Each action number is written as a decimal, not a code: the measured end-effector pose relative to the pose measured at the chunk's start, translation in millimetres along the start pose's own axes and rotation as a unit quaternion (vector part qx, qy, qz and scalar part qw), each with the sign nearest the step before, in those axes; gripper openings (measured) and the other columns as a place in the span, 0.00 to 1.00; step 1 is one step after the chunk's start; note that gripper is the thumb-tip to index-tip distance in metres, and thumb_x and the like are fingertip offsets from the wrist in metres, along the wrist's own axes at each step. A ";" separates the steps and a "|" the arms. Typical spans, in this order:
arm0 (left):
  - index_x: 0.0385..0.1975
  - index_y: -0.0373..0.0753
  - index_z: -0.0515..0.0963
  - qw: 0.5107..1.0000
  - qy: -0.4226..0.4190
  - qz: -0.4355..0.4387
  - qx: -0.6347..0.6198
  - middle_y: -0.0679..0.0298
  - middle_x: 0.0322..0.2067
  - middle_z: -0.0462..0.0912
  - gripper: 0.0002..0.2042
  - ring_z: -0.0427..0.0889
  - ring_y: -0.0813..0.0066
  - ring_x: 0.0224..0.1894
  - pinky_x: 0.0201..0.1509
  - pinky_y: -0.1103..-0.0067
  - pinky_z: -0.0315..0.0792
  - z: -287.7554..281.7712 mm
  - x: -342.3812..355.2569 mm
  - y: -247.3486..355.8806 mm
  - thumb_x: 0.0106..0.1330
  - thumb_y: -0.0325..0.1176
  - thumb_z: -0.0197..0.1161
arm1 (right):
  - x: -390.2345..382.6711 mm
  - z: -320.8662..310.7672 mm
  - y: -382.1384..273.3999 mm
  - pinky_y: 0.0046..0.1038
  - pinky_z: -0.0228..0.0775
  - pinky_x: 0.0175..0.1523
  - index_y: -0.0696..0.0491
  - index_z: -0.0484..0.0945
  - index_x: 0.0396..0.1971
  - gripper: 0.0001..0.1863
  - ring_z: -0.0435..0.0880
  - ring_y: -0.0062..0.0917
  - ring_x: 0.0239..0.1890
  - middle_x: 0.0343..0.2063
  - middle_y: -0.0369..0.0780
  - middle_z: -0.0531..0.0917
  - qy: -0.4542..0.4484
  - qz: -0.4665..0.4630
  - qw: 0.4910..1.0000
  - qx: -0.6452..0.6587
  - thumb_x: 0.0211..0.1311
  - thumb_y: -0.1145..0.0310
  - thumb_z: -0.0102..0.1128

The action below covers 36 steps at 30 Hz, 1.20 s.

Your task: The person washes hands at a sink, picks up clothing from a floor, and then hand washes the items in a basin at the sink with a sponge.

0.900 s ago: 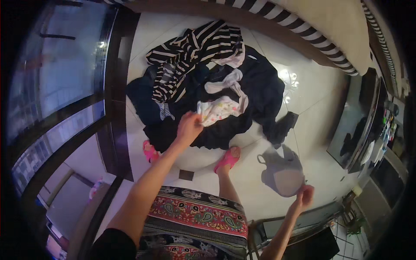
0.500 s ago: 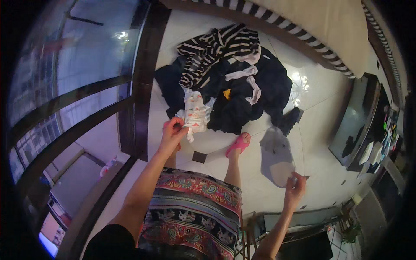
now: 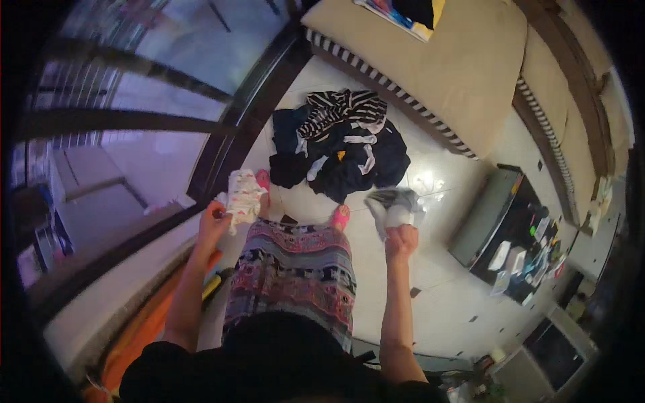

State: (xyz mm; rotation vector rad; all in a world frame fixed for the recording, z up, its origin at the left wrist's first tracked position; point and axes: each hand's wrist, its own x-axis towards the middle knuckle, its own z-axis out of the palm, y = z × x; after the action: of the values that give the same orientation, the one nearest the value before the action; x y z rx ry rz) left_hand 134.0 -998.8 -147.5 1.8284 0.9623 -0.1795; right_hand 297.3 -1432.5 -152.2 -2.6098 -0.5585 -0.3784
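Observation:
In my left hand, pinched by one edge, is a small white garment with a reddish print; it hangs left of the clothes pile. My right hand is closed on a grey and white sock-like cloth, blurred by motion. Ahead of me on the tiled floor lies the pile: dark clothes, a black-and-white striped garment at its far side, and white strips of cloth on top. My feet in pink slippers stand at its near edge.
A beige sofa with striped trim stands beyond the pile, with folded clothes on it. At right is a low glass-sided table crowded with small items. A dark-framed glass door runs along the left.
My left hand has carried the white printed garment leftward, away from the pile. My right hand has swung the grey and white cloth. The view has shifted, showing more of the sofa.

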 end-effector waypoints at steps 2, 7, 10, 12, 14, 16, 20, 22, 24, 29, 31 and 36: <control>0.28 0.40 0.67 0.999 0.039 0.029 0.007 0.70 0.23 0.67 0.09 0.66 0.83 0.26 0.30 0.84 0.62 -29.6 -37.0 9.7 0.48 0.25 0.60 | 16.7 -30.3 -15.5 0.30 0.56 0.23 0.51 0.70 0.12 0.07 0.67 0.32 0.18 0.12 0.38 0.66 0.078 -0.114 0.990 -0.005 0.31 0.79 0.56; 0.27 0.39 0.67 0.984 0.134 0.031 -0.115 0.70 0.23 0.65 0.08 0.64 0.83 0.26 0.29 0.84 0.61 -70.8 -102.8 5.7 0.49 0.24 0.58 | 55.4 -56.3 -16.0 0.25 0.61 0.39 0.53 0.65 0.15 0.08 0.69 0.24 0.22 0.20 0.35 0.72 0.262 0.216 0.913 0.226 0.43 0.78 0.56; 0.27 0.39 0.67 0.973 0.177 0.036 -0.145 0.70 0.23 0.65 0.08 0.64 0.83 0.26 0.29 0.85 0.61 -97.4 -127.3 -16.2 0.49 0.24 0.58 | 81.4 -57.4 -54.8 0.27 0.63 0.46 0.55 0.68 0.25 0.11 0.73 0.23 0.35 0.33 0.38 0.75 0.112 0.265 0.846 0.449 0.51 0.64 0.57; 0.26 0.39 0.67 0.966 0.212 0.020 -0.144 0.71 0.23 0.65 0.08 0.64 0.83 0.26 0.29 0.85 0.60 -120.3 -147.6 -20.6 0.49 0.24 0.58 | 106.3 -65.9 -98.4 0.32 0.64 0.51 0.58 0.69 0.41 0.18 0.72 0.28 0.45 0.43 0.41 0.74 -0.050 0.279 0.695 0.661 0.56 0.61 0.51; 0.26 0.39 0.67 0.943 0.233 0.088 -0.221 0.71 0.23 0.65 0.08 0.64 0.84 0.25 0.27 0.85 0.61 -134.8 -161.0 -7.1 0.49 0.24 0.58 | 118.2 -44.5 -121.3 0.32 0.64 0.52 0.57 0.67 0.46 0.20 0.72 0.29 0.47 0.45 0.41 0.73 -0.115 0.080 0.836 0.531 0.57 0.62 0.51; 0.27 0.39 0.67 0.928 0.257 0.116 -0.242 0.71 0.23 0.65 0.08 0.64 0.84 0.25 0.27 0.85 0.61 -157.0 -168.3 -22.0 0.49 0.24 0.59 | 124.4 -27.4 -172.8 0.33 0.65 0.52 0.55 0.64 0.51 0.23 0.71 0.31 0.48 0.46 0.41 0.72 -0.163 -0.129 0.905 0.372 0.57 0.63 0.51; 0.29 0.39 0.68 0.913 0.317 0.083 -0.244 0.70 0.23 0.68 0.09 0.67 0.83 0.25 0.28 0.84 0.65 -203.6 -200.4 -45.2 0.49 0.25 0.60 | 117.4 -40.8 -312.9 0.35 0.68 0.50 0.55 0.64 0.49 0.20 0.73 0.32 0.47 0.46 0.41 0.72 -0.378 0.241 0.435 0.781 0.58 0.62 0.48; 0.32 0.38 0.69 0.908 0.313 0.060 -0.272 0.67 0.25 0.72 0.11 0.72 0.78 0.27 0.31 0.82 0.69 -233.2 -203.9 -24.9 0.49 0.27 0.60 | 109.6 -34.5 -366.9 0.30 0.72 0.40 0.56 0.69 0.44 0.16 0.78 0.29 0.36 0.37 0.41 0.77 -0.377 0.174 0.621 0.666 0.58 0.66 0.48; 0.32 0.38 0.70 0.896 0.373 0.075 -0.228 0.64 0.28 0.74 0.12 0.74 0.76 0.30 0.35 0.80 0.70 -249.2 -204.6 -35.9 0.48 0.29 0.61 | 95.7 -22.3 -408.3 0.25 0.69 0.34 0.56 0.71 0.31 0.07 0.77 0.25 0.29 0.27 0.39 0.77 -0.409 0.023 0.726 0.553 0.50 0.75 0.53; 0.27 0.38 0.68 0.833 0.517 0.127 -0.153 0.68 0.24 0.70 0.10 0.72 0.82 0.25 0.29 0.83 0.68 -299.5 -223.7 -13.2 0.46 0.26 0.61 | 66.9 -24.7 -500.4 0.22 0.64 0.29 0.56 0.68 0.21 0.09 0.70 0.23 0.21 0.18 0.40 0.72 -0.291 -0.244 0.839 0.389 0.38 0.86 0.49; 0.27 0.37 0.69 0.821 0.530 0.089 -0.195 0.62 0.25 0.72 0.10 0.75 0.73 0.29 0.32 0.79 0.69 -300.1 -234.6 -7.2 0.46 0.28 0.61 | 53.4 -25.7 -509.8 0.22 0.64 0.30 0.57 0.67 0.20 0.09 0.71 0.24 0.22 0.19 0.40 0.73 -0.289 -0.247 0.821 0.426 0.38 0.87 0.48; 0.28 0.37 0.69 0.787 0.567 0.064 -0.236 0.63 0.25 0.73 0.10 0.74 0.76 0.25 0.31 0.79 0.69 -397.1 -181.7 -12.9 0.46 0.28 0.60 | 89.1 39.2 -615.4 0.24 0.65 0.44 0.56 0.61 0.18 0.10 0.75 0.26 0.35 0.28 0.43 0.77 -0.369 -0.145 0.692 0.603 0.42 0.87 0.48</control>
State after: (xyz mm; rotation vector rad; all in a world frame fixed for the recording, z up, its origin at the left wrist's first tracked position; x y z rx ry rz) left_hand -113.0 -762.8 124.8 1.4058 1.4751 1.2861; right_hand 110.4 -880.4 67.9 -1.2407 -1.0110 0.7879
